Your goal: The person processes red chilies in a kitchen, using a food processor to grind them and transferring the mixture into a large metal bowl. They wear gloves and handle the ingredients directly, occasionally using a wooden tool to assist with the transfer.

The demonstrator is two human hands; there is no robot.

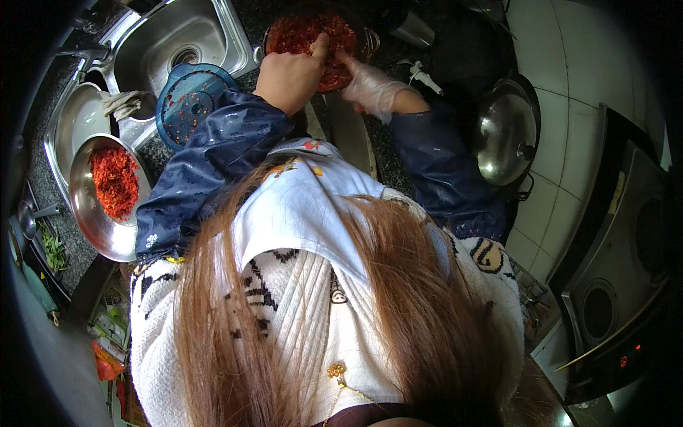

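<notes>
At the top middle stands a round container full of chopped red chili. My bare left hand lies over its near left rim, thumb raised; whether it grips the container cannot be told. My right hand, in a clear plastic glove, is at the container's right side with its fingers at the chili; what it holds, if anything, is not clear. Left of my left hand is a blue plastic lid with red bits on it. A steel bowl with more chopped red chili stands at the left.
A steel sink is at the upper left, with a cloth on its edge. A white-handled tool lies right of the container. Further right is a lidded pan. Green leaves lie at the far left.
</notes>
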